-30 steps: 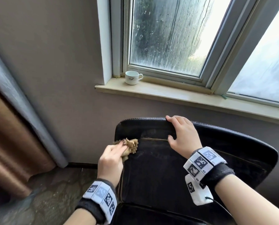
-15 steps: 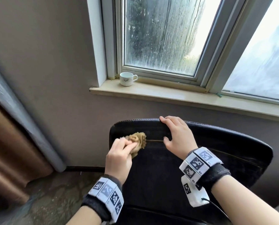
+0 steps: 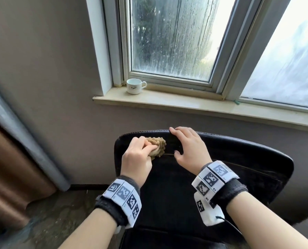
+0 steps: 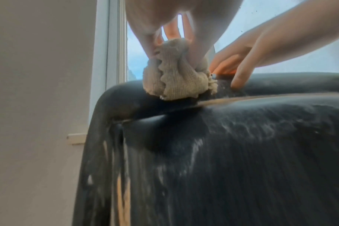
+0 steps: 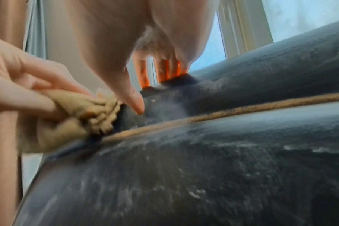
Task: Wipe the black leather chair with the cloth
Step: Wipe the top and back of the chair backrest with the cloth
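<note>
Head view: left hand (image 3: 136, 158) curls its fingers round a bunched tan cloth (image 3: 157, 146), pressing it on the upper left part of the black leather chair (image 3: 248, 164) back. Right hand (image 3: 190, 146) lies at 3 o'clock of the cloth, fingers fairly straight over the top edge, thumb spread below; it grasps nothing. White cup (image 3: 135, 86) stands on the windowsill (image 3: 203, 106), at 12 o'clock of the cloth.
Left wrist view: fingers (image 4: 199, 45) clamp the cloth (image 4: 174, 79) from above; its underside touches the chair (image 4: 242, 152) just above a tan seam.
Right wrist view: fingertips (image 5: 162, 71) press the chair's (image 5: 222, 168) top roll, thumb tip touching the leather beside the cloth (image 5: 83, 113), which lies at 9 o'clock.
</note>
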